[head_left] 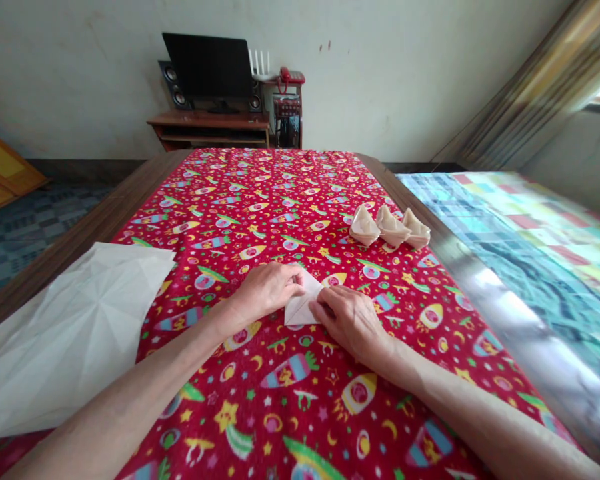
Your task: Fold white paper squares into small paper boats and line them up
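Observation:
A small folded white paper [303,305] lies on the red rocket-patterned cloth [280,220] in the middle of the table. My left hand [267,288] rests on the paper's left side, fingers curled down and pressing on it. My right hand [349,320] pinches the paper's right edge with fingers pressed together. Part of the paper is hidden under both hands. Three finished folded paper shapes [390,228] sit in a row further back on the right.
A large creased white sheet [75,327] lies at the left over the wooden table edge [100,217]. A bed with a colourful checked cover [520,240] runs along the right. A desk with a monitor [210,67], speakers and a red telephone stands by the far wall.

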Demonstrator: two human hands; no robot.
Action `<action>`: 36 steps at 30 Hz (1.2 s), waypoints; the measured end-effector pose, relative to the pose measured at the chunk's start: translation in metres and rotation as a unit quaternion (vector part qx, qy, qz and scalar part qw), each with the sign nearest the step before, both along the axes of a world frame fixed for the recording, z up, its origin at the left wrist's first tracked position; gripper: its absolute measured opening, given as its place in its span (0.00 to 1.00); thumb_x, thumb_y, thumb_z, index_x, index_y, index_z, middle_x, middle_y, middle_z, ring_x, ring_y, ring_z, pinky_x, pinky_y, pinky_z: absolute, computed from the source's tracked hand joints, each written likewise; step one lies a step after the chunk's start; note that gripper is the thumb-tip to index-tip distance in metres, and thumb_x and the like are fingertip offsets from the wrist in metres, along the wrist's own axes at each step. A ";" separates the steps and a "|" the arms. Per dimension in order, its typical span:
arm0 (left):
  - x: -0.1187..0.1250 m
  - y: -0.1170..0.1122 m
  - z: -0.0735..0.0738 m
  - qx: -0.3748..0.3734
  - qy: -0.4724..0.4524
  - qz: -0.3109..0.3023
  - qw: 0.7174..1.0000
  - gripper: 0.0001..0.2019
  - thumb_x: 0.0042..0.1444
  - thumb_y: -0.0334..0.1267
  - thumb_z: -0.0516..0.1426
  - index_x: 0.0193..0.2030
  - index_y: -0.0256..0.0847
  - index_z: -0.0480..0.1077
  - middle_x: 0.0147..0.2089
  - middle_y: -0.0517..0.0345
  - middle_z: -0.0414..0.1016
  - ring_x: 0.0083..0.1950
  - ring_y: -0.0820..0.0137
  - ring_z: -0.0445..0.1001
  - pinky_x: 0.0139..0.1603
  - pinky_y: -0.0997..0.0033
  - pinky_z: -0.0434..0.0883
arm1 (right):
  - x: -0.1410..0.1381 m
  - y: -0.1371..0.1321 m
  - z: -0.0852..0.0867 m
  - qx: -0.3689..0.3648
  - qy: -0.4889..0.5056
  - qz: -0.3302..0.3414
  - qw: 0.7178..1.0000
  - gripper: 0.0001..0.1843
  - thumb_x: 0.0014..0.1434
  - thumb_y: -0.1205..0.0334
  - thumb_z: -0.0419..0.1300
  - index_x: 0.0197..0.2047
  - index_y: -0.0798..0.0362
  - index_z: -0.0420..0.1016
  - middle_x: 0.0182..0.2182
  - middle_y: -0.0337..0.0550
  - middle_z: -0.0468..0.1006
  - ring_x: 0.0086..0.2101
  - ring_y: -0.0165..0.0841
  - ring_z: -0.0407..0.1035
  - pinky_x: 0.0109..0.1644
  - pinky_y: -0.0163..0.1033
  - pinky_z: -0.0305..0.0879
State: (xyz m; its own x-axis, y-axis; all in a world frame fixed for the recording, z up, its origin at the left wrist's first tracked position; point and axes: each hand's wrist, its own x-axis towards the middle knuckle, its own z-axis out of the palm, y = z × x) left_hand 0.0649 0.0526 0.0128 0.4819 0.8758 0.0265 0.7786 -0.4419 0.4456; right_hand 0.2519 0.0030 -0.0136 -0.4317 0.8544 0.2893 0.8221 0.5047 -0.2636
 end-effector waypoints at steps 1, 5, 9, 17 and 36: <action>0.000 0.000 0.000 0.003 0.001 0.001 1.000 0.04 0.54 0.39 0.58 0.34 0.45 0.73 0.28 0.63 0.75 0.31 0.70 0.72 0.28 0.75 0.57 | 0.000 0.000 0.000 -0.001 0.000 0.001 1.000 0.12 0.63 0.60 0.52 0.28 0.54 0.66 0.25 0.39 0.71 0.26 0.28 0.64 0.29 0.33 0.49; 0.001 -0.002 -0.001 0.005 0.005 0.007 1.000 0.04 0.54 0.39 0.59 0.34 0.44 0.72 0.28 0.63 0.75 0.30 0.71 0.72 0.27 0.75 0.56 | 0.000 0.000 0.001 -0.007 -0.001 0.001 1.000 0.12 0.63 0.60 0.52 0.28 0.54 0.66 0.25 0.39 0.71 0.27 0.28 0.64 0.30 0.32 0.49; 0.003 -0.004 -0.002 0.021 0.012 0.017 1.000 0.03 0.54 0.39 0.58 0.33 0.44 0.72 0.29 0.63 0.76 0.30 0.70 0.73 0.26 0.75 0.56 | 0.000 0.000 0.003 -0.011 -0.003 -0.006 1.000 0.12 0.63 0.60 0.53 0.28 0.54 0.66 0.25 0.39 0.71 0.26 0.27 0.64 0.29 0.32 0.49; 0.006 -0.008 -0.003 0.040 0.034 0.035 0.998 0.03 0.55 0.40 0.58 0.34 0.44 0.71 0.30 0.61 0.77 0.33 0.67 0.75 0.27 0.74 0.58 | -0.001 -0.002 0.008 -0.027 -0.018 -0.004 0.999 0.12 0.62 0.60 0.53 0.28 0.54 0.67 0.24 0.39 0.70 0.26 0.28 0.63 0.29 0.33 0.49; 0.002 -0.012 -0.012 0.045 0.002 0.036 0.998 0.10 0.58 0.38 0.54 0.46 0.45 0.66 0.33 0.61 0.75 0.33 0.67 0.74 0.28 0.73 0.63 | 0.002 0.005 -0.003 0.049 0.033 0.079 0.995 0.10 0.63 0.63 0.53 0.40 0.51 0.76 0.34 0.43 0.71 0.34 0.31 0.63 0.35 0.34 0.58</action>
